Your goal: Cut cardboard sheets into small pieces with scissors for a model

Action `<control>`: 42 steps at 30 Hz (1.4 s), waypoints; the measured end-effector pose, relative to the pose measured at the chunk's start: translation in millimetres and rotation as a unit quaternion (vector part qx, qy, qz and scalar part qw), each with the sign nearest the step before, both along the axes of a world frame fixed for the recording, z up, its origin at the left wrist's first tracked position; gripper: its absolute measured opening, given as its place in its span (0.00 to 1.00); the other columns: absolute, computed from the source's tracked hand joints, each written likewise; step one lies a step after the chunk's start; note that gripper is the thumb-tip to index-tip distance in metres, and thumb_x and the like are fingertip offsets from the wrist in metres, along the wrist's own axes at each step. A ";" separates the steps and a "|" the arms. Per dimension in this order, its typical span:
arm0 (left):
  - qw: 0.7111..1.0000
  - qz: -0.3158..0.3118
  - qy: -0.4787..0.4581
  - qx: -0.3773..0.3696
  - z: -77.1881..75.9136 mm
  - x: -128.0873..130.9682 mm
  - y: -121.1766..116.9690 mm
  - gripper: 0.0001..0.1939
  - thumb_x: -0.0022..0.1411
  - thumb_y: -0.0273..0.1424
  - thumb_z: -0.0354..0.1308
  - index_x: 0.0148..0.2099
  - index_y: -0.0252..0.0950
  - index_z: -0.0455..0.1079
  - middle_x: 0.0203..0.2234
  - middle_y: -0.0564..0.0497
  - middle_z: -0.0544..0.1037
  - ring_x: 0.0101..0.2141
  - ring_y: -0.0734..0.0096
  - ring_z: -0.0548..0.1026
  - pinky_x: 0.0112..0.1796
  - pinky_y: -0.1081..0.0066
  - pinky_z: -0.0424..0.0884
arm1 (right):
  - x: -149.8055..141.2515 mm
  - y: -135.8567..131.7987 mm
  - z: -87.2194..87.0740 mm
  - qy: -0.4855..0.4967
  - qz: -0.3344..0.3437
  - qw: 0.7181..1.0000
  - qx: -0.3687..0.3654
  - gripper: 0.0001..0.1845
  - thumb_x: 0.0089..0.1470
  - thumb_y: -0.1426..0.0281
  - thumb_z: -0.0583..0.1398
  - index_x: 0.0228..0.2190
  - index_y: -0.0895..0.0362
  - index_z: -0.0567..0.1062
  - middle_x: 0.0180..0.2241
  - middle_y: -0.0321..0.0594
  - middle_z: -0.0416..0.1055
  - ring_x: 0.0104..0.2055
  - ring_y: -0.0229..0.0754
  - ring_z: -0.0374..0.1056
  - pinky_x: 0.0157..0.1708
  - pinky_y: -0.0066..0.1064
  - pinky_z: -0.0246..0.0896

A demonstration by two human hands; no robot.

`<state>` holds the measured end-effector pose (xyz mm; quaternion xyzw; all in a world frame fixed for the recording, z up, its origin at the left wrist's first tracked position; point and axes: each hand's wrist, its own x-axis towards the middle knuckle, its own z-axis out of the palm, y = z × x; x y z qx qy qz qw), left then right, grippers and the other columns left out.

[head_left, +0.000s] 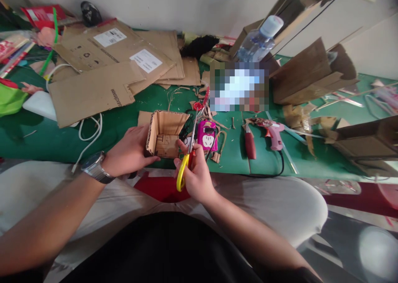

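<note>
My left hand grips the left side of a small cardboard box, its open side facing up toward me. Printed marks show on the box's inner wall. In my right hand is a pair of scissors with yellow handles; the blades point away from me, up past the box's right edge. Whether the blades are fully together is hard to make out. Just right of the scissors lies a magenta power socket with a white face and a dark cord.
A pink glue gun and a red-handled tool lie to the right. Flat cardboard sheets are stacked at the left. A water bottle stands at the back, near cardboard structures. A white cable hangs over the table edge.
</note>
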<state>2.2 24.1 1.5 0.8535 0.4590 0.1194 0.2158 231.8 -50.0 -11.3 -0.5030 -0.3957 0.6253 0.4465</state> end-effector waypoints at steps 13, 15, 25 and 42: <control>1.000 -0.011 0.001 0.005 3.5 -0.9 -2.4 0.28 0.67 0.40 0.65 0.66 0.39 0.69 0.60 0.38 0.81 0.62 0.39 0.77 0.63 0.43 0.72 | 3.3 1.0 1.0 -0.003 0.035 0.999 -0.019 0.25 0.57 0.60 0.68 0.47 0.45 0.60 0.45 0.35 0.79 0.22 0.36 0.69 0.21 0.30 0.70; 1.000 0.001 -0.001 0.013 2.5 2.3 -4.4 0.27 0.68 0.40 0.64 0.66 0.37 0.69 0.60 0.36 0.80 0.62 0.39 0.76 0.64 0.43 0.71 | 3.8 1.1 0.6 -0.008 0.026 1.000 -0.010 0.23 0.57 0.61 0.68 0.46 0.46 0.60 0.50 0.38 0.79 0.24 0.36 0.71 0.23 0.30 0.72; 0.999 0.030 0.017 0.027 -2.3 2.9 -5.4 0.28 0.69 0.38 0.63 0.67 0.38 0.66 0.61 0.38 0.80 0.63 0.43 0.75 0.65 0.45 0.69 | 7.3 2.1 6.6 0.082 0.017 0.994 -0.064 0.28 0.56 0.62 0.70 0.43 0.45 0.54 0.78 0.46 0.58 0.22 0.30 0.72 0.19 0.30 0.74; 0.996 0.016 0.073 0.042 15.6 -25.3 7.9 0.28 0.75 0.36 0.57 0.71 0.30 0.64 0.68 0.35 0.74 0.70 0.44 0.69 0.69 0.46 0.68 | 8.7 8.8 -6.7 -0.003 0.035 0.999 0.028 0.24 0.55 0.67 0.68 0.48 0.46 0.62 0.64 0.45 0.74 0.68 0.51 0.73 0.58 0.47 0.78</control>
